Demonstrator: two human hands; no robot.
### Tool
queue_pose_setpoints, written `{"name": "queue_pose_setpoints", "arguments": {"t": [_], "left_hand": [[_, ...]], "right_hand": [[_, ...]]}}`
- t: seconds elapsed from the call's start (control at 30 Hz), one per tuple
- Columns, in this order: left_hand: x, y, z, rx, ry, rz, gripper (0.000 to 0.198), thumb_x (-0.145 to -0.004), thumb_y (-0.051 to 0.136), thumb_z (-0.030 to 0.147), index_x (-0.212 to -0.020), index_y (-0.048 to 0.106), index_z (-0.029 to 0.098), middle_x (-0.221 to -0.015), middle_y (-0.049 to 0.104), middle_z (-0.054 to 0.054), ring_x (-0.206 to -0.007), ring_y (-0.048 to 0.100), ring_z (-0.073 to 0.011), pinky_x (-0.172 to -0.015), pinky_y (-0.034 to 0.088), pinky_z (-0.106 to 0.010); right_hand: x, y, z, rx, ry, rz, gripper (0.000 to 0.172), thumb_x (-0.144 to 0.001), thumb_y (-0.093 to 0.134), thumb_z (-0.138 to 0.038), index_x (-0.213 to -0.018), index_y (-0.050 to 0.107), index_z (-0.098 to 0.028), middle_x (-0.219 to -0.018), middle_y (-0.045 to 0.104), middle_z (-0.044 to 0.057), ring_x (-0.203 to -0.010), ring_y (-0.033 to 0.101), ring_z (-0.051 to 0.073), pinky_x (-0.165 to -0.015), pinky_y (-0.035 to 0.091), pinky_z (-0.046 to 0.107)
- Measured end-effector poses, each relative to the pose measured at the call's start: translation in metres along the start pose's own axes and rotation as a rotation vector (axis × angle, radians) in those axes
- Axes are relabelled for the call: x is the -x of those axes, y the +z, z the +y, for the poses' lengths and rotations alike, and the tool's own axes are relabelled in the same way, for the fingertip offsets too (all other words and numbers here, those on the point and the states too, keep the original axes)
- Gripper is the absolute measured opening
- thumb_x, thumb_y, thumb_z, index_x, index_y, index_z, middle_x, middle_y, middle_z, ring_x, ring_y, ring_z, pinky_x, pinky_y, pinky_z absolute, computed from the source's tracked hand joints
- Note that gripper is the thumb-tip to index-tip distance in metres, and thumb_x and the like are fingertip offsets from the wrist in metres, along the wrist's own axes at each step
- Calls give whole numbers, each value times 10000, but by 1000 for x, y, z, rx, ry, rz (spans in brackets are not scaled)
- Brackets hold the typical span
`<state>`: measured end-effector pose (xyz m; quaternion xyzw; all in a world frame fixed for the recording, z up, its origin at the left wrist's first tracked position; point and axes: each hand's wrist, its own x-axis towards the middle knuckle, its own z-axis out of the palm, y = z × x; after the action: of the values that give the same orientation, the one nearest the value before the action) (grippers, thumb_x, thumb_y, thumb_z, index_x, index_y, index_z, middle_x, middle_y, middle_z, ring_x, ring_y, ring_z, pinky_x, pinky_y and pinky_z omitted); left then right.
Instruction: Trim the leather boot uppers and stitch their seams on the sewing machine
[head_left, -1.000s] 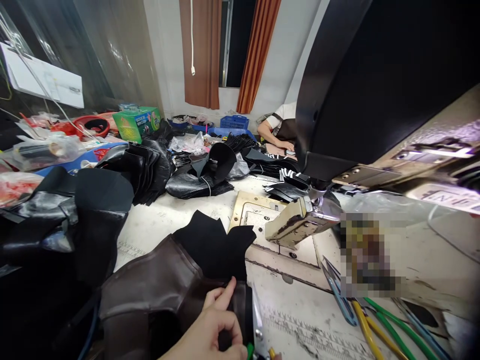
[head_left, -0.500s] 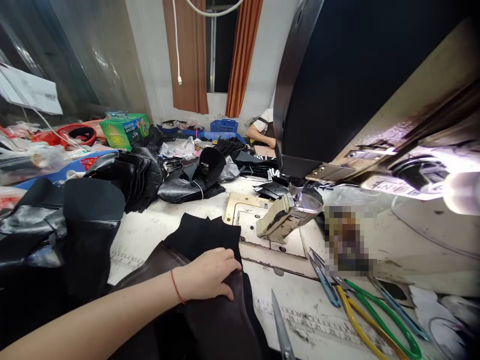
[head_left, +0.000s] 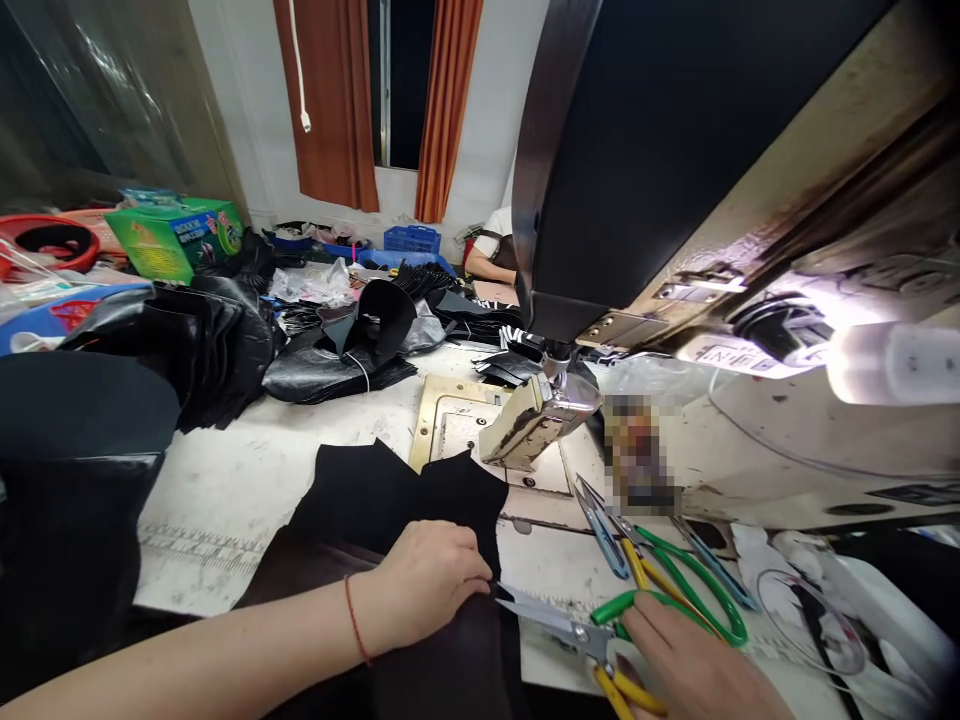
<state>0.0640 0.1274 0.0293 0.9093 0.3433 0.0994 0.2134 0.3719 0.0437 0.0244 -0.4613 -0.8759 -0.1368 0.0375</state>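
My left hand (head_left: 427,585), with a red string on its wrist, pinches the edge of a dark brown and black leather piece (head_left: 397,500). That piece lies over the front of the white sewing table (head_left: 202,530). At the lower right, my right hand (head_left: 697,660) grips scissors (head_left: 585,635) with one green and one yellow handle. Their blades are slightly parted and point left, the tips close to my left fingertips and the edge of the leather. The sewing machine (head_left: 540,410) stands just behind the leather piece.
Snips (head_left: 604,530) and another pair of green and yellow scissors (head_left: 694,580) lie right of the machine bed. Black leather stacks (head_left: 202,350) fill the left and back. A green box (head_left: 176,240) stands at the far left. Another person's arm (head_left: 487,262) shows at the back.
My right hand has come into view holding scissors, their blades now at the leather's edge. My left fingers have closed on that edge. The view has shifted to the right.
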Motion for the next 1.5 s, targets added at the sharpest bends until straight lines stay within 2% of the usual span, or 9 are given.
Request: {"name": "queue_pose_setpoints", "arguments": {"t": [0.13,0.43,0.63,0.73,0.8,1.07,1.27,1.37,1.5], "left_hand": [[-6,-11,0,-45,37,-49,149,-926,595,268,-895,719,192,-879,724,-22,-784,681,-207,-661,515,-296],[-16,-18,0,-50,67,-152,78,-817,608,150,-803,676,184,-829,712,-6,-724,660,-184,-619,472,-273],[-21,-25,-1,1,68,-193,67,-828,629,150,-854,679,187,-874,721,7,-751,667,-170,-630,456,-260],[-28,-28,-1,28,103,-234,71,-850,689,249,-905,692,205,-904,730,8,-785,677,-177,-646,458,-258],[-34,-30,-2,33,134,-271,87,-856,710,289,-860,696,203,-873,736,-2,-789,683,-190,-642,453,-263],[-49,-35,-8,90,250,-389,131,-882,677,230,-771,609,213,-856,721,22,-812,673,-166,-668,436,-235],[-55,-38,-13,156,288,-482,111,-892,669,228,-815,590,221,-878,663,27,-843,626,-153,-693,422,-220],[-58,-37,-16,192,285,-511,108,-893,668,222,-823,585,223,-860,635,37,-838,612,-144,-699,420,-213],[-58,-33,-19,238,296,-508,95,-898,663,228,-834,593,230,-891,627,43,-878,613,-146,-718,417,-216]], "right_hand": [[-22,-13,2,35,-59,-35,310,-611,569,-75,-817,428,-259,-732,563,5,-600,605,195,-502,477,295],[-47,-15,27,17,-206,-36,206,-708,529,-102,-787,431,-264,-715,565,-3,-554,588,188,-502,395,309],[-62,-17,37,-25,-273,-65,264,-584,541,-87,-772,468,-258,-691,584,-7,-524,570,196,-477,353,307],[-61,-12,39,-24,-271,-86,272,-546,540,-92,-763,497,-252,-693,590,1,-519,564,204,-483,328,321],[-60,-9,39,-24,-263,-74,245,-554,541,-99,-742,500,-251,-680,583,1,-510,552,201,-483,300,328],[-53,-5,35,-72,-172,-185,169,-600,582,-140,-724,525,-240,-686,603,18,-518,574,221,-483,205,336],[-53,-4,28,-95,-125,-292,201,-571,577,-128,-740,547,-232,-739,629,43,-579,620,268,-513,208,336],[-57,-8,21,-96,-139,-267,178,-589,580,-143,-739,542,-232,-705,618,36,-549,620,268,-502,201,336],[-59,-13,12,-102,-122,-210,128,-682,618,-203,-754,519,-239,-709,614,26,-553,621,250,-508,304,335]]}}
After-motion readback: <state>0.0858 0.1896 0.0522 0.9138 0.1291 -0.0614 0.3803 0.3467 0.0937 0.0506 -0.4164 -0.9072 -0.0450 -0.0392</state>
